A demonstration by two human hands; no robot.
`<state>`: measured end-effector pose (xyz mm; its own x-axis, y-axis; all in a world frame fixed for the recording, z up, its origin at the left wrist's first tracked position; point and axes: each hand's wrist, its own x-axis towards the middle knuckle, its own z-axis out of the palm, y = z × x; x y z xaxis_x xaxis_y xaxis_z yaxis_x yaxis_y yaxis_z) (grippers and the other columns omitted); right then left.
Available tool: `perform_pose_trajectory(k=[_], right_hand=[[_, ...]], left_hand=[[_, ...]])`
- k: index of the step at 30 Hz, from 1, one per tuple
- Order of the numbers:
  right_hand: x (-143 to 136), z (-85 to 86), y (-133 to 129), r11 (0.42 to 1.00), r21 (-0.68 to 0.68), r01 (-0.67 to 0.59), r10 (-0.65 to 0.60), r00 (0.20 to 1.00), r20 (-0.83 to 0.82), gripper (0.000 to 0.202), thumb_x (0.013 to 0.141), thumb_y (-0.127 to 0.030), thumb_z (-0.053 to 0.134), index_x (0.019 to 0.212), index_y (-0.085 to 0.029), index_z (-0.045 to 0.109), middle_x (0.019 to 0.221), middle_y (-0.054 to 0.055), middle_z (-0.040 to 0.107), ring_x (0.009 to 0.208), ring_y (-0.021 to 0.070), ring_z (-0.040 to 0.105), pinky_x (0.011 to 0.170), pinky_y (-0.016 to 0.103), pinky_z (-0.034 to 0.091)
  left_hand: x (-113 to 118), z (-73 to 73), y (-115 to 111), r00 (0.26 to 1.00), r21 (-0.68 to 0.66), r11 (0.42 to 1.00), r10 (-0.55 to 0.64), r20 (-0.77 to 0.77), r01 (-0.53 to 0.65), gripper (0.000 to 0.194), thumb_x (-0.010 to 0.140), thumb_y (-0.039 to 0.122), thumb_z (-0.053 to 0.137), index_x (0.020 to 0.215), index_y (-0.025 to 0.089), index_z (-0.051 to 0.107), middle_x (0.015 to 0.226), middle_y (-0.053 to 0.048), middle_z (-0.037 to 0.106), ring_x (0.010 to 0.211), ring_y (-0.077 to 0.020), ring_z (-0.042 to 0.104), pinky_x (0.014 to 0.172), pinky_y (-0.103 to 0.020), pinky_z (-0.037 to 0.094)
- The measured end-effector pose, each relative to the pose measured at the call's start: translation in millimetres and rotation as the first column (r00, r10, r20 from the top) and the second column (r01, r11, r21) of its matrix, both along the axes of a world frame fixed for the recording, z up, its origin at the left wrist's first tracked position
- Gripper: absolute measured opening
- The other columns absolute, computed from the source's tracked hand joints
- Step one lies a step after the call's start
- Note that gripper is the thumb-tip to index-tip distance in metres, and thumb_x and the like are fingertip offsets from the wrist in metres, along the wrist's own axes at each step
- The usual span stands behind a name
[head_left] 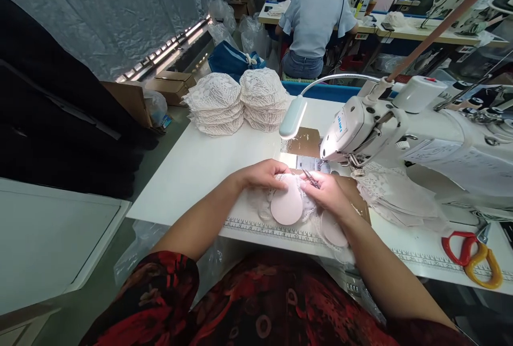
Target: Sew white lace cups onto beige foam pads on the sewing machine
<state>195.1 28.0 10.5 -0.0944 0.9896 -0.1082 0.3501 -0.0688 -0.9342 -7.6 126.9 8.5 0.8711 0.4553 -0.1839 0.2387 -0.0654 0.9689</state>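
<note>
A pale pink padded cup [287,206] edged with white lace lies near the table's front edge. My left hand [267,174] is closed on its upper left side, thumb on top. My right hand [325,191] pinches the lace on the other side and also holds small metal snips [310,178], their tips pointing up and left. A second cup [334,228] lies partly under my right wrist. Just beyond my hands stands the head of a white sewing machine [340,132], with a lit lamp [293,117] above the needle area.
Two stacks of lace cups [218,104] [264,100] stand at the table's back left. Flat lace pieces [401,196] lie under the machine arm. Scissors with red and yellow handles [483,260] rest at the right. A person [316,20] sits beyond the table.
</note>
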Motion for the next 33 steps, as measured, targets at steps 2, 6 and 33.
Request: perform_pose_trajectory(k=[2, 6, 33], right_hand=[[3, -5.3, -2, 0.998, -0.041, -0.053, 0.052, 0.998, -0.021, 0.024, 0.084, -0.043, 0.060, 0.082, -0.019, 0.063, 0.074, 0.000, 0.062, 0.067, 0.0150, 0.053, 0.061, 0.028, 0.043], [5, -11.6, -1, 0.999, -0.012, -0.045, 0.044, 0.999, -0.029, 0.028, 0.082, -0.047, 0.063, 0.082, -0.020, 0.059, 0.072, -0.001, 0.058, 0.066, 0.0146, 0.051, 0.060, 0.028, 0.041], [19, -1.4, -3, 1.000, -0.019, -0.014, 0.011, 0.992, -0.129, 0.037, 0.086, -0.047, 0.059, 0.111, -0.020, 0.062, 0.074, -0.001, 0.058, 0.066, 0.0150, 0.057, 0.064, 0.030, 0.049]], left_hand=[[-4, 0.2, 4, 1.000, 0.001, 1.000, -0.001, -0.012, 0.001, 0.031, 0.072, 0.035, 0.075, 0.091, 0.011, 0.069, 0.085, -0.004, 0.066, 0.078, -0.0157, 0.059, 0.068, -0.024, 0.045], [-3, 1.7, 4, 0.999, 0.076, 0.996, 0.047, 0.000, -0.047, 0.027, 0.076, 0.036, 0.071, 0.086, 0.012, 0.068, 0.078, -0.002, 0.062, 0.072, -0.0127, 0.055, 0.063, -0.022, 0.041], [11, 6.3, -12, 0.990, -0.093, 0.989, 0.124, 0.062, -0.118, 0.025, 0.079, 0.037, 0.070, 0.085, 0.012, 0.074, 0.078, -0.004, 0.067, 0.073, -0.0142, 0.060, 0.065, -0.024, 0.046]])
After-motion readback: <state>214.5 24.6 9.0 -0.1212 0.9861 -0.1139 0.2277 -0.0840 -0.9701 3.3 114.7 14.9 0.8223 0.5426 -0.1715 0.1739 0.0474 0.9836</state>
